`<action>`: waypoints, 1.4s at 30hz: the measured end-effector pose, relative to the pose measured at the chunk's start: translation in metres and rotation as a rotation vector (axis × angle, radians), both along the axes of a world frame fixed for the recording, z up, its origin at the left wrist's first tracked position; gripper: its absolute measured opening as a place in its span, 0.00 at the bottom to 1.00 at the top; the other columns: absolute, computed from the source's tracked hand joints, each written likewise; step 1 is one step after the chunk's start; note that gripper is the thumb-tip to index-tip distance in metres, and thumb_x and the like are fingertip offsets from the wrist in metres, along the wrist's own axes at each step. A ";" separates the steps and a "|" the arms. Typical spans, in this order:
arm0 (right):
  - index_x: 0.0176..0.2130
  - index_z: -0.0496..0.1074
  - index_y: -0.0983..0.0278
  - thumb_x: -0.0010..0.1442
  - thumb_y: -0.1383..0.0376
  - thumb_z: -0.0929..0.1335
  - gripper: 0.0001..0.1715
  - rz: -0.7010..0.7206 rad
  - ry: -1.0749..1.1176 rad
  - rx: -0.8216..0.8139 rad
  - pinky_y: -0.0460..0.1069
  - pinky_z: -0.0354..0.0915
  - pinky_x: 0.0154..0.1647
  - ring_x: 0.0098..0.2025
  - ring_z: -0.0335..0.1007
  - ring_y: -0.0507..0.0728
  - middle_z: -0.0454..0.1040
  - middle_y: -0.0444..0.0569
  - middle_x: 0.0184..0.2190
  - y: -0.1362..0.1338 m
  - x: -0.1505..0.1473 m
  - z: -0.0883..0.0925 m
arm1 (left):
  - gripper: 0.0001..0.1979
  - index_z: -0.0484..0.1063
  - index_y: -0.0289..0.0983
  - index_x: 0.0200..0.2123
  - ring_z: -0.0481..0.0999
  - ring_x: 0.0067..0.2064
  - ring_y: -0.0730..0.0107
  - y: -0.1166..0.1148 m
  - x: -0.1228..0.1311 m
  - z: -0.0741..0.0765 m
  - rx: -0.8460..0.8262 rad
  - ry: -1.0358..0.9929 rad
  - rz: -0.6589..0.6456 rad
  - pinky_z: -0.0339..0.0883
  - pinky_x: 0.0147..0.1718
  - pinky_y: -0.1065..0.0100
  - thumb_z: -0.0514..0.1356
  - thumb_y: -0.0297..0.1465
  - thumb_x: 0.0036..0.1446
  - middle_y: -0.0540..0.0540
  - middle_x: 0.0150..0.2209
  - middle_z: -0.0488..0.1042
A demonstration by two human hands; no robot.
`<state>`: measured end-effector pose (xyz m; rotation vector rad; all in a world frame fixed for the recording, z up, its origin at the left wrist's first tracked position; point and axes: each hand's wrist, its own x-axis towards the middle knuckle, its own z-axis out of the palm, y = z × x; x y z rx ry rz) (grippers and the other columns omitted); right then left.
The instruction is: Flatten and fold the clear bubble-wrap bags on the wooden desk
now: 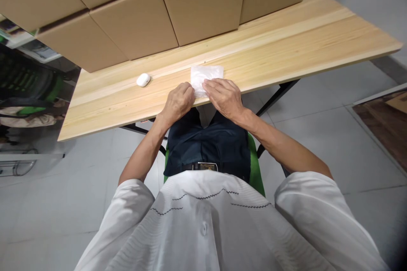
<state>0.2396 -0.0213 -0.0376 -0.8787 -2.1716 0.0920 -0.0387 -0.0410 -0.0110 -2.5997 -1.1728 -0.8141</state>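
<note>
The stacked cardboard boxes (203, 8) stood along the far side of the wooden table (286, 42); were the packet pushed far forward, it could have run up against them. The table's near edge posed the likelier trouble: the white packet (199, 75) lay flat just inside it, so a pull toward the lap could have tipped it off. Both of the person's 2 hands touched it. The right hand (226, 97) had its fingers close together and laid across the packet's right part; the left hand (179, 100) was curled at its left edge. Both thumbs were hidden, so whether either hand pinched the film could not be told. Thin as it looked, it might have creased or torn if the hands had drawn apart. Its far edge ran crosswise, facing the boxes; the outline seemed near square, with no clear long axis. The small white case (143, 80) sat well apart to the left, safe unless an elbow swept wide.
</note>
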 end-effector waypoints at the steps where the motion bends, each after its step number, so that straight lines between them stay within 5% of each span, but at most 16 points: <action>1: 0.73 0.88 0.57 0.89 0.68 0.69 0.25 -0.001 0.000 0.000 0.72 0.81 0.76 0.76 0.86 0.72 0.90 0.56 0.73 0.000 0.000 0.000 | 0.11 0.74 0.43 0.42 0.76 0.43 0.56 0.000 0.000 0.000 0.010 0.001 -0.003 0.72 0.42 0.55 0.59 0.28 0.83 0.41 0.43 0.79; 25: 0.75 0.87 0.59 0.89 0.67 0.67 0.27 -0.001 -0.013 -0.035 0.70 0.79 0.78 0.78 0.84 0.71 0.88 0.58 0.75 -0.005 0.002 0.002 | 0.08 0.75 0.44 0.48 0.81 0.45 0.56 -0.001 -0.001 -0.002 0.061 -0.044 0.027 0.77 0.44 0.55 0.57 0.28 0.84 0.41 0.45 0.81; 30: 0.78 0.85 0.63 0.88 0.67 0.65 0.29 -0.028 0.021 -0.062 0.70 0.78 0.81 0.80 0.84 0.72 0.87 0.62 0.75 -0.007 0.000 -0.002 | 0.07 0.75 0.44 0.57 0.84 0.44 0.58 -0.005 0.001 -0.004 -0.023 -0.229 0.089 0.78 0.46 0.57 0.60 0.38 0.85 0.44 0.46 0.83; 35: 0.76 0.86 0.61 0.88 0.67 0.65 0.29 -0.072 0.091 -0.110 0.73 0.77 0.84 0.78 0.87 0.72 0.88 0.60 0.74 -0.005 -0.005 -0.006 | 0.22 0.75 0.46 0.58 0.86 0.43 0.60 -0.006 0.001 -0.007 -0.192 -0.394 0.153 0.79 0.47 0.59 0.71 0.54 0.79 0.48 0.44 0.83; 42: 0.72 0.88 0.58 0.87 0.66 0.66 0.27 -0.105 0.143 -0.107 0.70 0.79 0.82 0.72 0.91 0.69 0.92 0.56 0.70 -0.003 -0.005 -0.009 | 0.27 0.81 0.45 0.58 0.90 0.61 0.48 -0.006 0.006 0.003 -0.262 -0.357 0.136 0.85 0.60 0.54 0.76 0.59 0.74 0.34 0.69 0.88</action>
